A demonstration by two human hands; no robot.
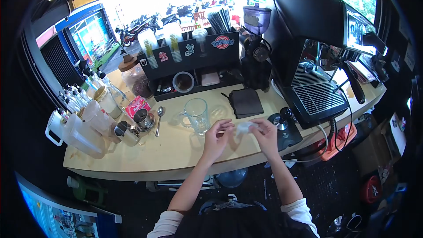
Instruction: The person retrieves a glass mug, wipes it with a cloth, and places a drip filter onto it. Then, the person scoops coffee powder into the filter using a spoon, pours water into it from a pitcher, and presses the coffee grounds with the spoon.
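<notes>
Over the front of the counter, my right hand pinches a small, whitish, see-through piece, perhaps plastic; blur hides its exact kind. My left hand is just left of that piece, fingers curved and apart, with nothing seen in them. Close beside it on the left stands a clear glass mug, upright, its handle pointing left. A folded dark cloth lies flat behind my hands. To the right of my right hand is a black tamping stand with a tamper.
An espresso machine and a grinder occupy the right side. At left are plastic pitchers, metal jiggers, a spoon, a pink pack and several bottles. A black organizer with cups stands at the back.
</notes>
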